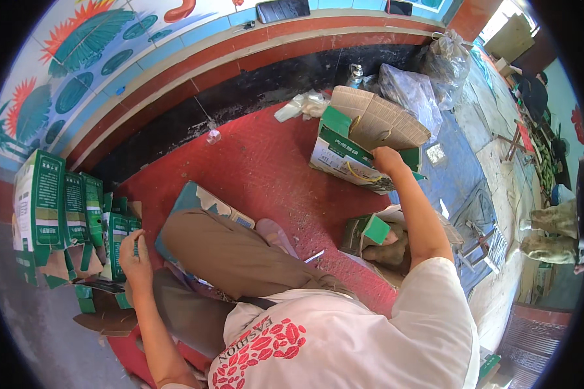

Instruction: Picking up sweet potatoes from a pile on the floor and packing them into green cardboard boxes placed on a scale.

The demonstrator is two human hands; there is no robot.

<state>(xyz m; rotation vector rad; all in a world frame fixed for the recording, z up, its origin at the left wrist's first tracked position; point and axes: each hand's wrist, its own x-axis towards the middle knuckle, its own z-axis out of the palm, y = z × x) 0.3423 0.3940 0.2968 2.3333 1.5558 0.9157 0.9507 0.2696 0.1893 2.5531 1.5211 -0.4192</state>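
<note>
My right hand [388,159] is closed on the near upper edge of an open green-and-white carton [344,155], its fingertips hidden by the hand itself. The carton stands on the red mat with its brown flap raised and a yellow cord handle on its near side. My left hand [135,257] is beside a row of folded green-and-white cartons [74,207] on my left. Its thumb and fingers are apart, with a green carton showing between them, and I see nothing held. Another open carton [353,235], with a brownish thing inside, sits below my right forearm.
A teal box [187,194] lies beyond my bent knee on the red mat [240,146]. Plastic bags [405,91] and a metal bottle [355,74] stand by the tiled wall. Blue sheeting [461,175] covers ground on the right. Another person [551,227] is at the far right.
</note>
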